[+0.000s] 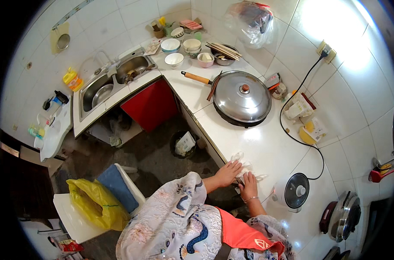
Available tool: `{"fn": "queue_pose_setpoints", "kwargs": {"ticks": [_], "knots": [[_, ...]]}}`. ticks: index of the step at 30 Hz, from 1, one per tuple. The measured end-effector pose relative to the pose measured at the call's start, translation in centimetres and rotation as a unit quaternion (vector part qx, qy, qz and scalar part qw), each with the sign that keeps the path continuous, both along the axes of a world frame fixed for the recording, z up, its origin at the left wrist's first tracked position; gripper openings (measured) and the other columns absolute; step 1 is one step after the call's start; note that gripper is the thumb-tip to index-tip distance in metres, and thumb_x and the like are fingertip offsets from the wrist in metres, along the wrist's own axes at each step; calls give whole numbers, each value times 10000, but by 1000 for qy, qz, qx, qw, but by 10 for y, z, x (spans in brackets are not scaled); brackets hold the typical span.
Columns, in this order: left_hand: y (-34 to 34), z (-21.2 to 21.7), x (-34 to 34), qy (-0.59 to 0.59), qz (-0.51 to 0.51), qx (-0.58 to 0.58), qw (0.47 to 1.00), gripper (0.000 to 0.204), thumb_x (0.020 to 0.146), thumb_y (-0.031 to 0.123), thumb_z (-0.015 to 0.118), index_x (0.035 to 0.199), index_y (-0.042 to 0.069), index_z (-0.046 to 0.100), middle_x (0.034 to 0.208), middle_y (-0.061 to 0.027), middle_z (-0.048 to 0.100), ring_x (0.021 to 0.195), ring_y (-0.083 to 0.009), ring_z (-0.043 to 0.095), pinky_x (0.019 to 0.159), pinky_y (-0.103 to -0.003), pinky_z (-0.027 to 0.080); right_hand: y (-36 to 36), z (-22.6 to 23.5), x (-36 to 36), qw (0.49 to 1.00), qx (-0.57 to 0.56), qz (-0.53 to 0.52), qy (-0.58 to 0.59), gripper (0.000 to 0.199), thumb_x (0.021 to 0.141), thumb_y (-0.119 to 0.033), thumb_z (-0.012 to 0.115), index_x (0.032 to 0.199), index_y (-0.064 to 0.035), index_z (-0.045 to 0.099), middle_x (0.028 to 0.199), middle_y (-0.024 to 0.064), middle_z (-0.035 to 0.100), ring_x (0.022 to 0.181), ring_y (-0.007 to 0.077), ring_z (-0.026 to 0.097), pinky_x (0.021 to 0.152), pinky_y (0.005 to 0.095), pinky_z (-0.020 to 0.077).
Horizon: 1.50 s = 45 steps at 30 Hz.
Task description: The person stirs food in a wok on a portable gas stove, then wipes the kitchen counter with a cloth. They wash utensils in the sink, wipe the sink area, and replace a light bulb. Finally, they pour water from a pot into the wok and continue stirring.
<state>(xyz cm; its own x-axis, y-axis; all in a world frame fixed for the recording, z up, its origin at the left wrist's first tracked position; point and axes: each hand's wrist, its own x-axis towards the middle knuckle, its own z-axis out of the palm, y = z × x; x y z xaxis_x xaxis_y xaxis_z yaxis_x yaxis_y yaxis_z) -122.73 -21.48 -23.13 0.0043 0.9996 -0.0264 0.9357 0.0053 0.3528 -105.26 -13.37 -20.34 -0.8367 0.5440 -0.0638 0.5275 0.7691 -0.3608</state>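
Observation:
My left hand (pixel 228 172) lies flat on a crumpled white cloth or plastic wrap (pixel 244 164) at the front edge of the white tiled counter (pixel 266 145). Just to its right, my right hand (pixel 249 186) presses on the same crumpled material, a bracelet on its wrist. Both hands touch it with fingers spread; whether either grips it is unclear. A large wok with a metal lid (pixel 241 96) and wooden handle sits further back on the counter.
A small white cooker with a glass lid (pixel 293 191) stands right of my hands, its black cord (pixel 292 125) running to a wall socket. Bowls (pixel 174 59) and a double sink (pixel 112 80) lie at the far corner. A bin (pixel 184 144) and a chair with a yellow bag (pixel 95 201) are on the floor.

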Motion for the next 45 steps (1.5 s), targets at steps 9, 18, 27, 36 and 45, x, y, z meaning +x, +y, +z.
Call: {"fn": "queue_pose_setpoints", "kwargs": {"ticks": [9, 18, 27, 36, 45], "knots": [[16, 33, -48, -106, -39, 77, 991, 117, 727, 93, 581, 831, 79, 633, 847, -129, 576, 867, -334, 562, 712, -438, 460, -6, -1, 4, 980, -18, -94, 175, 134, 766, -99, 645, 893, -68, 614, 858, 147, 576, 868, 342, 543, 759, 428, 442], [41, 74, -78, -457, 77, -151, 873, 235, 851, 221, 593, 914, 10, 675, 790, -113, 637, 745, -178, 591, 711, -308, 459, 28, 32, 5, 880, -351, -257, 190, 133, 824, -149, 602, 873, -28, 631, 774, 111, 633, 686, 214, 587, 674, 318, 475], [59, 27, -50, -238, 140, 133, 952, 384, 828, 50, 502, 1208, 8, 534, 1235, -237, 516, 1165, -397, 459, 1013, -432, 355, 43, 25, -15, 936, -113, -250, 221, 338, 827, -79, 543, 1158, -14, 562, 1276, 240, 488, 1130, 393, 498, 979, 399, 408], [73, 21, -23, -24, 4, 15, 1000, 573, 890, 300, 527, 1397, 93, 359, 1488, -164, 256, 1382, -347, 205, 1104, -485, 180, 26, -22, -35, 979, -106, -143, 102, 611, 870, -219, 536, 1372, 45, 310, 1430, 283, 270, 1331, 413, 259, 1111, 450, 205], [215, 18, -43, 13, -15, -20, 1000, 575, 897, 274, 510, 1418, 109, 331, 1502, -152, 230, 1397, -319, 187, 1124, -453, 171, 161, -17, -74, 969, -72, -230, -51, 671, 866, -305, 542, 1418, -31, 278, 1495, 202, 200, 1354, 395, 202, 1123, 448, 156]]}}
